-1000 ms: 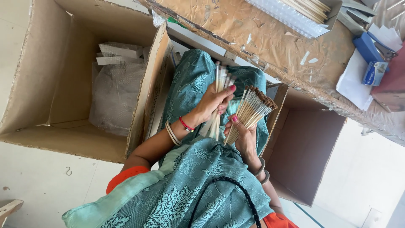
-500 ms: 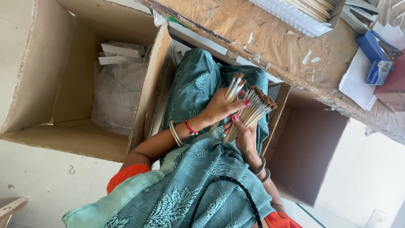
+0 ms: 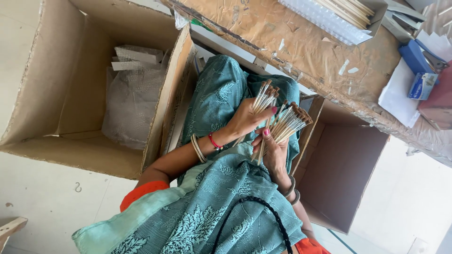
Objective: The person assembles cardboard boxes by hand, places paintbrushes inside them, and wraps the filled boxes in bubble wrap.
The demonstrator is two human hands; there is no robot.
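My left hand (image 3: 244, 121), with bangles and a red thread at the wrist, is closed on a small bunch of thin pale sticks with brown tips (image 3: 262, 98). My right hand (image 3: 272, 151) sits just beside and below it, gripping a larger bundle of the same sticks (image 3: 289, 123), which fans out to the upper right. The two hands touch over my lap, which is covered in teal patterned cloth (image 3: 216, 99).
A large open cardboard box (image 3: 70, 155) at the left holds bubble wrap and paper strips. A second open box (image 3: 339, 174) stands at the right. A worn paper-covered table (image 3: 282, 42) at the top carries a tray of sticks (image 3: 329, 14), a blue stapler and white paper.
My left hand has shifted right with its small bunch of sticks, closer to the bundle in my right hand. The right hand has barely moved.
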